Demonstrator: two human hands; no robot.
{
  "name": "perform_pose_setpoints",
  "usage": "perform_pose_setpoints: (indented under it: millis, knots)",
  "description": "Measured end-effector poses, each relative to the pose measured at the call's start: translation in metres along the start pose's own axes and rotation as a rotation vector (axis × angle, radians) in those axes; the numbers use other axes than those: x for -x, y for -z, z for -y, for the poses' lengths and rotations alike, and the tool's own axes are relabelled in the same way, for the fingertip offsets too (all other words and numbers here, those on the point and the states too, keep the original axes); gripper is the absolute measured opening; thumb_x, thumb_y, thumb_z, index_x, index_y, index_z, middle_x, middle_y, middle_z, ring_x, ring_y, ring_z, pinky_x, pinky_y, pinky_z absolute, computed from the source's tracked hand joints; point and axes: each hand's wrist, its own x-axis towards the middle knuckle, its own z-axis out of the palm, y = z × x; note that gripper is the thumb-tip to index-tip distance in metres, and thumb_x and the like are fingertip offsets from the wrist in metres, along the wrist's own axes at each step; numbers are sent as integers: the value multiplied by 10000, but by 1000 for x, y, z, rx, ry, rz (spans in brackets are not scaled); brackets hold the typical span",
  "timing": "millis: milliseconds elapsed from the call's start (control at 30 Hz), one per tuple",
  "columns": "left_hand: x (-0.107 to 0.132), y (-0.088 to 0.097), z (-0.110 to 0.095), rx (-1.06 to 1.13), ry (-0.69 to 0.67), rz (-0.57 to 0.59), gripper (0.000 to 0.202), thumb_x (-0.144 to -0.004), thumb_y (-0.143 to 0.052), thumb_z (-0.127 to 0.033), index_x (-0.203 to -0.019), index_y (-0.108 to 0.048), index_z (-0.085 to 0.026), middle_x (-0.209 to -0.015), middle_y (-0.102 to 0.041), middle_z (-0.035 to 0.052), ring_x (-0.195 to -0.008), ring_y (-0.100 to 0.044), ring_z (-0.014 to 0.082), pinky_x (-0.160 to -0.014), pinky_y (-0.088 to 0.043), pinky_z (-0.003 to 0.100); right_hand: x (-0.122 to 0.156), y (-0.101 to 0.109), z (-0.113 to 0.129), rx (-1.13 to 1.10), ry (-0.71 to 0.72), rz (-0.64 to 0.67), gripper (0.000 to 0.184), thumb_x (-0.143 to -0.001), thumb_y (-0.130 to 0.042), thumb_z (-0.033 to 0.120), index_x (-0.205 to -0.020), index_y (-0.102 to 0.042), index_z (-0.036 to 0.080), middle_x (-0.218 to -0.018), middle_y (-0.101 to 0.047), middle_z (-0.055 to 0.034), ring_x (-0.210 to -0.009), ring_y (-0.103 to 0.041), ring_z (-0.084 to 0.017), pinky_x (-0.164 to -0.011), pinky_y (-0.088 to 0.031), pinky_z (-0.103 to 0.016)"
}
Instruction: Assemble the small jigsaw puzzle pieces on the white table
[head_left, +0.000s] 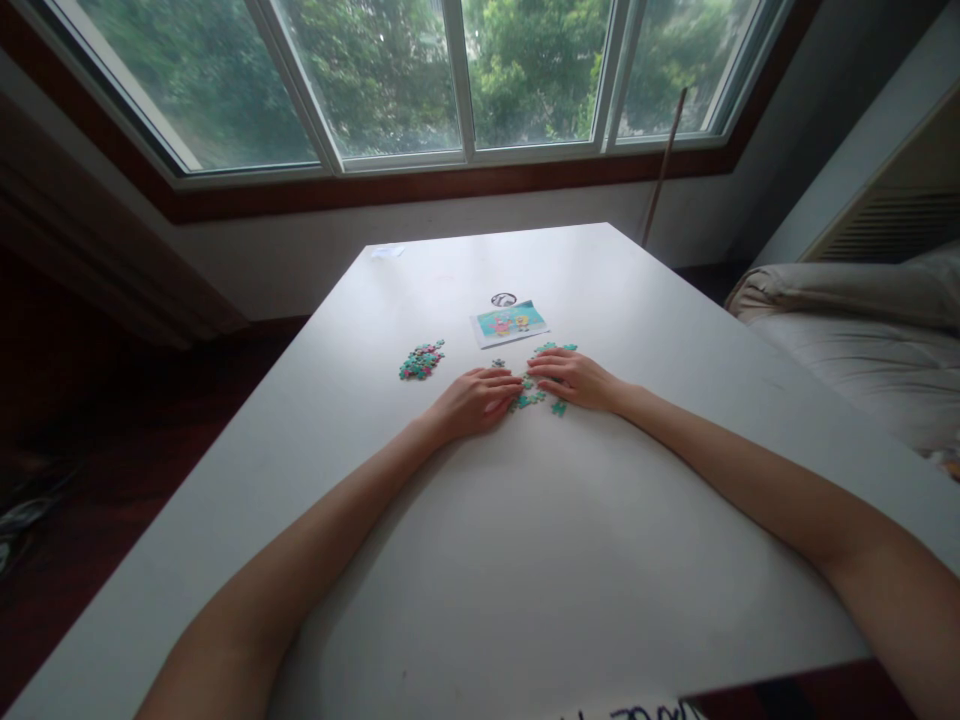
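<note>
Teal jigsaw puzzle pieces point(531, 397) lie on the white table between and under my two hands. My left hand point(476, 402) rests at their left side, its fingers stretched toward the right and the tips touching pieces. From the other side my right hand point(576, 380) lies over more pieces, fingers extended and slightly apart. Some pieces are hidden under the fingers. A single loose piece point(559, 409) sits just below my right hand. Farther left is a heap of mixed green and pink puzzle pieces point(421, 361). Behind the hands lies a picture card point(510, 323) with cartoon figures.
A small round black-and-white item point(504, 299) lies behind the card. At the far left corner of the white table point(480, 560) is a pale scrap point(387, 252). A beige padded seat point(847, 340) stands at the right, and a wooden stick point(664, 165) leans by the window.
</note>
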Motion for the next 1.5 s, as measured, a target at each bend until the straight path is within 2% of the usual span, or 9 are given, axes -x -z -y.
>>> perform_pose_setpoints:
  millis: [200, 333, 433, 567, 733, 900, 1067, 1300, 1500]
  knots:
    - [2, -4, 2, -117, 203, -84, 399, -865, -427, -163, -1260, -484, -162, -1250, -581, 101, -1163, -522, 223, -971, -434, 388, 1, 1, -2, 29, -23, 6, 407, -884, -497, 402, -1244, -541, 217, -1274, -560, -94, -1183, -487, -258, -989, -405, -456]
    - [3, -6, 3, -197, 493, -130, 349, -813, -416, -83, -1140, -519, -145, -1051, -654, 100, -969, -608, 217, -858, -481, 349, 2, 3, 0, 34, -1, 147, 719, -791, -565, 561, -1388, -365, 214, -1418, -401, -122, -1288, -369, -300, -1051, -310, -492]
    - [3, -5, 3, -237, 608, -136, 264, -794, -413, -70, -1004, -547, -157, -908, -658, 85, -850, -619, 223, -757, -491, 334, 3, 0, 0, 73, -76, 160, 757, -792, -539, 593, -1409, -321, 212, -1454, -339, -132, -1328, -308, -312, -1071, -257, -514]
    - [2, -3, 2, -221, 559, -95, 210, -794, -427, -84, -924, -565, -174, -891, -653, 70, -805, -617, 212, -715, -489, 314, 4, -5, -5, 161, -224, 82, 664, -873, -414, 561, -1400, -328, 167, -1433, -368, -152, -1324, -315, -312, -1065, -251, -531]
    - [2, -4, 3, -144, 437, -75, 208, -829, -451, -127, -949, -610, -191, -1007, -674, 52, -899, -627, 194, -806, -495, 307, 6, -13, -19, 210, -376, -74, 661, -897, -294, 584, -1375, -358, 133, -1386, -424, -176, -1298, -357, -305, -1052, -305, -502]
    - [3, -7, 7, -91, 381, -75, 261, -861, -439, -148, -1038, -625, -197, -1109, -662, 43, -1020, -604, 194, -917, -467, 333, 7, -19, -25, 172, -458, -11, 784, -851, -259, 674, -1364, -378, 94, -1363, -446, -201, -1288, -373, -341, -1050, -319, -517]
    - [3, -5, 7, -54, 349, -26, 383, -897, -394, -210, -1261, -495, -156, -1307, -536, 89, -1217, -476, 210, -1028, -379, 374, 7, -13, -21, 70, -325, 175, 830, -831, -299, 696, -1400, -327, 93, -1452, -318, -187, -1358, -255, -328, -1099, -259, -492]
    - [5, -4, 4, 68, 335, 228, 872, -794, -465, -653, -1435, -219, -116, -1499, -210, 162, -1389, -170, 296, -1117, -207, 443, 9, -5, -17, -34, -157, 259, 874, -748, -520, 676, -1436, -265, 201, -1500, -230, -126, -1377, -213, -306, -1110, -239, -488]
    - [4, -9, 5, 21, 399, 199, 659, -897, -377, -515, -1408, -276, -111, -1482, -267, 158, -1376, -228, 258, -1114, -231, 416, 7, -7, -17, -22, -210, 165, 694, -858, -437, 571, -1415, -306, 178, -1468, -309, -137, -1357, -278, -284, -1103, -280, -476]
